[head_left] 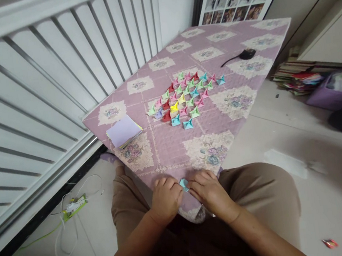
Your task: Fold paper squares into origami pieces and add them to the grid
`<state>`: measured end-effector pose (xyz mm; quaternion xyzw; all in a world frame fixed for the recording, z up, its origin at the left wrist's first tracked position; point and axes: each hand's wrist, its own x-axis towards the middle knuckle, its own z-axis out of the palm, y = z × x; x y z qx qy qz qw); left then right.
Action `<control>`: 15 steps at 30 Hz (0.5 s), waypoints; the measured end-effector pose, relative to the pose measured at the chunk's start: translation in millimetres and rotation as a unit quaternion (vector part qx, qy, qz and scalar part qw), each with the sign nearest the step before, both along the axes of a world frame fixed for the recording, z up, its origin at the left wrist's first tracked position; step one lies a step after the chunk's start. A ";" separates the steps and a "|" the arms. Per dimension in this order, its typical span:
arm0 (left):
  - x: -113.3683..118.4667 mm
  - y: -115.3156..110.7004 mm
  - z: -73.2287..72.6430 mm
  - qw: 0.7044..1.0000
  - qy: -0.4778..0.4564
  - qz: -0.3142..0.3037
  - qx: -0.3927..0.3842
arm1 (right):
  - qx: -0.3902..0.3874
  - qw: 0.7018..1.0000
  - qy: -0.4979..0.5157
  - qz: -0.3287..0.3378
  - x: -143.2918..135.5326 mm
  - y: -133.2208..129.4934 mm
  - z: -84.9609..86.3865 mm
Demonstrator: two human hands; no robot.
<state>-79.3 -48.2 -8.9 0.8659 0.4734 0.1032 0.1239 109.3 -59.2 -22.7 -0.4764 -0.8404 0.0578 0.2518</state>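
At the near corner of the cloth-covered table (173,146), a small piece of light-blue folded paper (184,184) lies between my hands. My left hand (167,197) has its fingers curled against the paper's left side. On the right side, my right hand (208,192) pinches it, the fingers bent together. Parts of the paper are hidden under my fingertips. Farther up the table stand rows of small folded paper pieces (173,107) in yellow, red, pink, green and blue. To their left rests a stack of square paper (124,132) with a lilac sheet on top.
A black object with a short cable (247,54) lies at the table's far right. A white radiator (57,76) runs along the left side. On the floor are a power strip (75,205) with cords, a purple bin (327,92) and a red wrapper (330,243).
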 end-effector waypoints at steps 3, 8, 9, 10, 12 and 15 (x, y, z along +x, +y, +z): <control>0.7 -2.2 -0.2 0.998 -0.039 0.039 -0.025 | -0.029 0.998 0.049 -0.017 1.2 -0.4 -1.3; 3.8 -1.0 -0.2 0.992 -0.060 0.093 -0.052 | -0.064 0.994 0.077 -0.051 -1.0 -0.5 1.1; 4.7 -0.3 0.7 0.991 -0.060 0.100 -0.060 | -0.070 0.993 0.074 -0.064 -1.9 -0.3 2.1; 5.6 0.4 2.0 0.990 -0.058 0.105 -0.068 | -0.075 0.992 0.068 -0.077 -2.8 -0.1 3.1; 7.3 2.1 5.0 0.989 -0.050 0.112 -0.083 | -0.081 0.990 0.056 -0.101 -4.6 0.4 5.1; 9.5 5.1 9.9 0.988 -0.027 0.116 -0.101 | -0.083 0.988 0.048 -0.121 -7.0 0.8 7.4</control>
